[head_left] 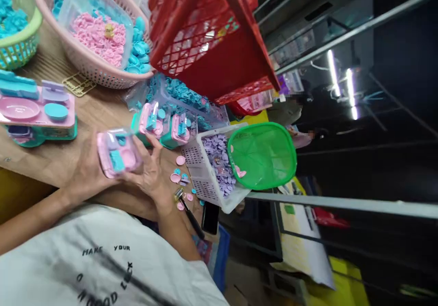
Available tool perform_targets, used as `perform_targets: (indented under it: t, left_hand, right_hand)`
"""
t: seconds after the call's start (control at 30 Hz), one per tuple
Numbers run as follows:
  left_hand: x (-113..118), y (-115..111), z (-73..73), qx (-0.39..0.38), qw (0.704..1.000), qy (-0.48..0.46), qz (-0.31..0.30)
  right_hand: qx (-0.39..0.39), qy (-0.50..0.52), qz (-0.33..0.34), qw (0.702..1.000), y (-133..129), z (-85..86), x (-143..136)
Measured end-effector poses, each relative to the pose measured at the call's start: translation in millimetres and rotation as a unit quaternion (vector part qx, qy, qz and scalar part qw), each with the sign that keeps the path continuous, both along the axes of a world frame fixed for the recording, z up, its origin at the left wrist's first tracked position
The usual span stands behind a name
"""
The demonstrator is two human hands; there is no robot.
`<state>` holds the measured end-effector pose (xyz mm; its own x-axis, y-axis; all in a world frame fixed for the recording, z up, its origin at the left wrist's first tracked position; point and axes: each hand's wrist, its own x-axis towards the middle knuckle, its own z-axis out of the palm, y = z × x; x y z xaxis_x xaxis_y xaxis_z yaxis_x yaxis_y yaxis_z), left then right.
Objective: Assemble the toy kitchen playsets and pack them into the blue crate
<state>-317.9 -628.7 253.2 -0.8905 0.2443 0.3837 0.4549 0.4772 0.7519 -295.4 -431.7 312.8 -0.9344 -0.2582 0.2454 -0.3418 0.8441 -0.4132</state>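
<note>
A small pink-and-teal plastic toy (119, 158) sits between the left hand (87, 162) and the right hand (148, 169), near the shirt (102, 260), each grip curled around one side, the left blurred. Just beyond stand two similar toys (152, 120), backed by heaped teal pieces (186, 94) and a red crate (222, 59). Rightward, a hammer (190, 217) and pink discs (180, 160) lie before a white basket (199, 173).

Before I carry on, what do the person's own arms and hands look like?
The left forearm and right forearm are bare where they show. The left hand and right hand appear ungloved, the left rather blurred. The person wears a white shirt with dark lettering, including "MAKE YOUR".
</note>
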Motion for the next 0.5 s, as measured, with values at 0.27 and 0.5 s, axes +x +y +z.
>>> perform_targets:
  t: [0.27, 0.5]
  left_hand:
    - [-69, 13, 15.1, -0.044, 0.990, -0.060, 0.119]
    - [-68, 40, 40.3, -0.103, 0.986, -0.035, 0.124]
  right_hand:
    - [0.116, 0.147, -0.248, 0.951, 81, 75.9, -23]
    - [0.170, -0.011, -0.446, 0.879, 221, 87.8, 22]
